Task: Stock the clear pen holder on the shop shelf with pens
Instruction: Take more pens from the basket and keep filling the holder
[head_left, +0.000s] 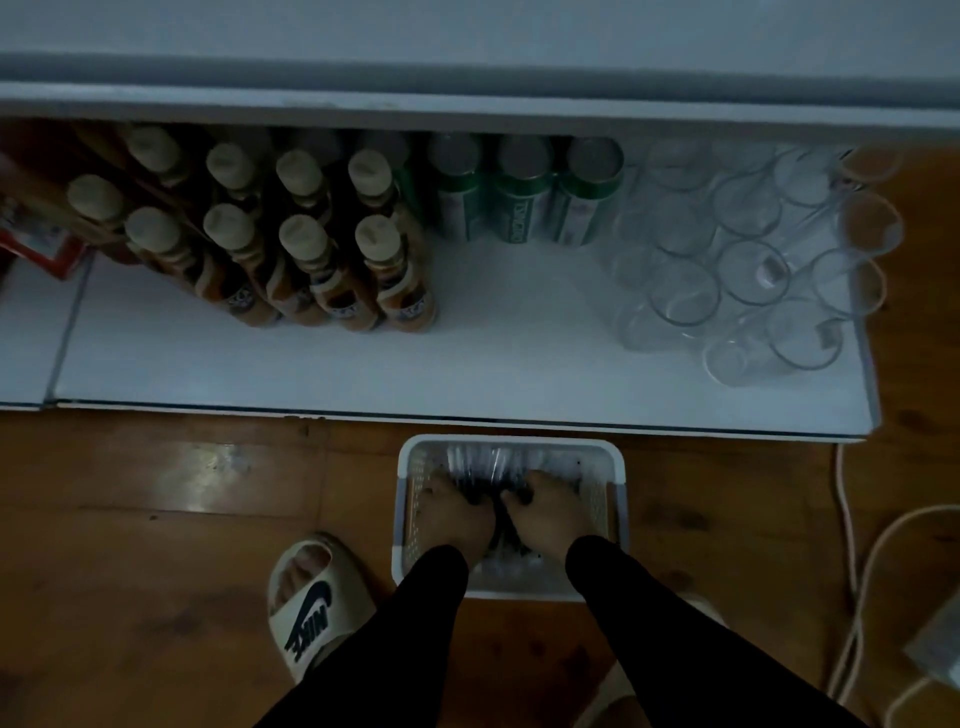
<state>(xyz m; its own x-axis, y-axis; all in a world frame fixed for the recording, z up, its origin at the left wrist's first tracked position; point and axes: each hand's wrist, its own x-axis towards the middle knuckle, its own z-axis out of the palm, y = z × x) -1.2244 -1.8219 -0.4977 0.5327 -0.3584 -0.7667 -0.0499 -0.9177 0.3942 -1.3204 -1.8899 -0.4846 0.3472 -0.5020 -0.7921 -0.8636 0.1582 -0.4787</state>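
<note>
Head view, looking down at a low white shop shelf (311, 364) and wooden floor. At far left on the shelf, a red box (36, 244), partly cut off. Next, two rows of brown bottles with beige caps (306, 244), leaning toward the front. At centre, three green-labelled cans with grey tops (524, 197) against the back. At right, the clear plastic pen holder of clustered round tubes (748, 260); its tubes appear to hold no pens.

On the floor, a cream slide sandal with a dark logo (311, 608) covers one foot. Just in front of the shelf edge sits a white rectangular plastic basket (618, 467) filled with dark pens (498, 467). Both black-sleeved arms reach into it. The left hand (457, 514) has its fingers curled down into the pens, grasping a bunch; the right hand (550, 509) likewise closes on pens beside it. At far right, pale cables (852, 571) trail across the floor.
</note>
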